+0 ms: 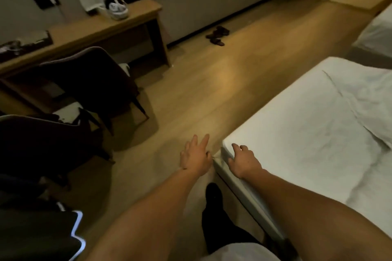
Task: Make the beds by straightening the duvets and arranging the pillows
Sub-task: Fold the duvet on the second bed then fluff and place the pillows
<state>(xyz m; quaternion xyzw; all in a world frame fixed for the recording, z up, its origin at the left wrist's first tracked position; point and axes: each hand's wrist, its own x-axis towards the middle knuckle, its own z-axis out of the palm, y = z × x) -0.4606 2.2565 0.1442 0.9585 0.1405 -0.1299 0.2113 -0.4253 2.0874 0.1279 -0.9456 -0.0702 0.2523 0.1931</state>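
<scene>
A bed with a white sheet (307, 125) fills the right of the head view; its near corner sits in the lower middle. A wrinkled white duvet (373, 101) lies further right on it. My right hand (244, 160) rests on the mattress corner, fingers curled over the edge. My left hand (196, 155) hovers just left of that corner above the floor, fingers spread, holding nothing. No pillow is in view.
A second bed (377, 34) shows at the far right. Two dark chairs (91, 82) and a wooden desk (101, 27) stand on the left. Brown slippers (217, 36) lie on the wood floor by the wall. My dark-clad leg (214, 214) stands beside the bed.
</scene>
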